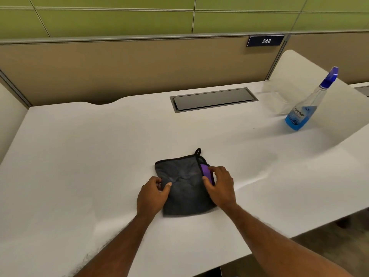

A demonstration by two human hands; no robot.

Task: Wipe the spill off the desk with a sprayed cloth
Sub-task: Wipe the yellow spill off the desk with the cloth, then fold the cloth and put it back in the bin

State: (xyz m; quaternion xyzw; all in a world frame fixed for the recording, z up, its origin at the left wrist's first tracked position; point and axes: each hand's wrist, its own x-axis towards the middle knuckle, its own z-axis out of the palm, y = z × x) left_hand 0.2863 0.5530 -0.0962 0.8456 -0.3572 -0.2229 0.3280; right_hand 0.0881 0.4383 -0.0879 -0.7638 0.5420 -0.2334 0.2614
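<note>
Hands come nearest to us, both on the cloth [183, 188], which lies folded on the white desk [79, 156] just in front of us, a little right of centre. Our left hand [153, 193] holds its left edge, thumb on top and fingers curled at the side. Our right hand [219, 186] curls over the right edge, where a purple inner face shows under the dark grey outer one.

We judge the cloth soft, light and limp. It will sag and unfold if we lift it by one corner, so the folded edges under our thumbs look like the best hold. A small black loop [198, 151] sticks out at the far corner and would also serve. We cannot make out a spill on the desk from here.

Farther back, a grey hatch [213, 98] sits flush in the desktop. Well apart to the right stands the spray bottle [303, 110], clear, with blue liquid low inside and a blue trigger head. Its blue label carries white writing too blurred for us to read. On the tan partition [119, 66] behind, a dark plate [266, 41] reads "248". Green wall panels [99, 21] rise beyond.
</note>
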